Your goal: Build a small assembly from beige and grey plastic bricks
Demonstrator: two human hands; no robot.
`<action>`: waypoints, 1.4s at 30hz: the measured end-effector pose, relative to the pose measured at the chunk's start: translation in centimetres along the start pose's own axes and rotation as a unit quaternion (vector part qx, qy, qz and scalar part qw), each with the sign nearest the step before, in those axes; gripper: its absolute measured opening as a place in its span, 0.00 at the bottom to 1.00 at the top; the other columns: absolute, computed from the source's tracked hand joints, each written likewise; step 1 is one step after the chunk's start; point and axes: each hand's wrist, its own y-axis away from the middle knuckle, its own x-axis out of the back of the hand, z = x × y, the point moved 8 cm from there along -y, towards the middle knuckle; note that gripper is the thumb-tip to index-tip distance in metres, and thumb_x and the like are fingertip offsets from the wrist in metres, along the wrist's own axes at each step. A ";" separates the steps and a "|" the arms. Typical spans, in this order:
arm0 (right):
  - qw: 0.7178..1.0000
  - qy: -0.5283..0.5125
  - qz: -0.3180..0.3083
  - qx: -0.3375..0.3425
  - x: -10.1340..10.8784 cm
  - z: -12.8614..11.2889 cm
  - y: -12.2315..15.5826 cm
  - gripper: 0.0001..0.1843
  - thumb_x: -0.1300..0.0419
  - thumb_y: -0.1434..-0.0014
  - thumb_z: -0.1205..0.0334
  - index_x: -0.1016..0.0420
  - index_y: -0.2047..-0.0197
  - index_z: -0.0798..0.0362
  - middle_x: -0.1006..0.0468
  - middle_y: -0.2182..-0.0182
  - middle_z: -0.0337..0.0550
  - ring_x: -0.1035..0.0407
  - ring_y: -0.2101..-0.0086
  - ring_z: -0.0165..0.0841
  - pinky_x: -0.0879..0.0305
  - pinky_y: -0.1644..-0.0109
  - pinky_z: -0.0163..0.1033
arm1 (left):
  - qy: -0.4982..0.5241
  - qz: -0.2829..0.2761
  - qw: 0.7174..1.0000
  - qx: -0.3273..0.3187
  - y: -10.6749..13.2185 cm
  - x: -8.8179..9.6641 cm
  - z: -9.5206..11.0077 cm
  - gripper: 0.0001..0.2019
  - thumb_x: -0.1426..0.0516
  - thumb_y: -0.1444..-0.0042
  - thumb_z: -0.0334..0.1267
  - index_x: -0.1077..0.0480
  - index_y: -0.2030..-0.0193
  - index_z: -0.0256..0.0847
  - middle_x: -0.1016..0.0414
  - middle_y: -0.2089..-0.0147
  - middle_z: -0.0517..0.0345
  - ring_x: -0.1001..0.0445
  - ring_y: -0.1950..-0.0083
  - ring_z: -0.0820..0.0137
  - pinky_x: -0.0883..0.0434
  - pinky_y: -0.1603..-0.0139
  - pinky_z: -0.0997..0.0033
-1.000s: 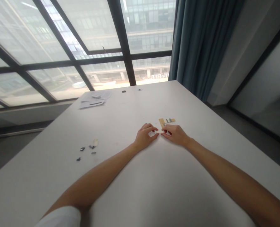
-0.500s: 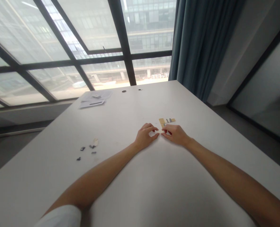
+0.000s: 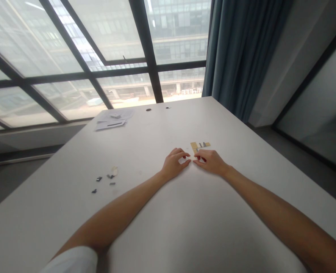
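Note:
My left hand (image 3: 174, 163) rests on the white table, thumb and index finger curved toward each other in a pinch. Facing it, fingertips close by, my right hand (image 3: 210, 161) is bent in a similar pinch. A small pale thing seems to lie between the two sets of fingertips, too faint against the tabletop to name. Just beyond my right hand lies a flat yellow piece (image 3: 194, 145) with a grid-like surface, its near part covered by the fingers. Beside it is a smaller yellow piece (image 3: 208, 144), with a grey piece (image 3: 204, 144) next to it.
Several small dark pieces (image 3: 99, 178) lie scattered on the table at the left, near a pale flat piece (image 3: 114, 170). Papers (image 3: 111, 125) lie at the far left edge. A round black disc (image 3: 148, 110) sits near the window, and a blue curtain (image 3: 238, 57) hangs beyond the table.

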 end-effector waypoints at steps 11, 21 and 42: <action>1.000 0.003 0.009 0.007 0.2 -0.2 0.0 0.04 0.38 0.39 0.61 0.26 0.63 0.53 0.24 0.72 0.39 0.32 0.72 0.30 0.40 0.65 0.35 | 0.009 -0.002 1.000 -0.001 0.0 -0.1 -0.1 0.07 0.36 0.42 0.37 0.22 0.56 0.45 0.25 0.63 0.57 0.28 0.57 0.67 0.30 0.52 0.66; 1.000 -0.006 0.006 0.009 0.1 -0.3 0.0 0.07 0.38 0.38 0.59 0.27 0.65 0.52 0.26 0.74 0.38 0.34 0.73 0.29 0.41 0.66 0.34 | 0.013 0.009 1.000 0.018 -0.1 0.1 -0.7 0.06 0.35 0.42 0.41 0.23 0.59 0.44 0.25 0.63 0.57 0.29 0.57 0.67 0.30 0.53 0.66; 0.998 -0.036 -0.042 -0.005 -0.6 0.4 0.1 0.05 0.37 0.36 0.60 0.24 0.60 0.53 0.23 0.70 0.41 0.31 0.70 0.32 0.38 0.63 0.36 | 0.023 -0.006 1.000 0.017 -0.3 -0.2 -0.9 0.04 0.37 0.40 0.39 0.20 0.61 0.45 0.23 0.63 0.56 0.28 0.58 0.67 0.30 0.54 0.66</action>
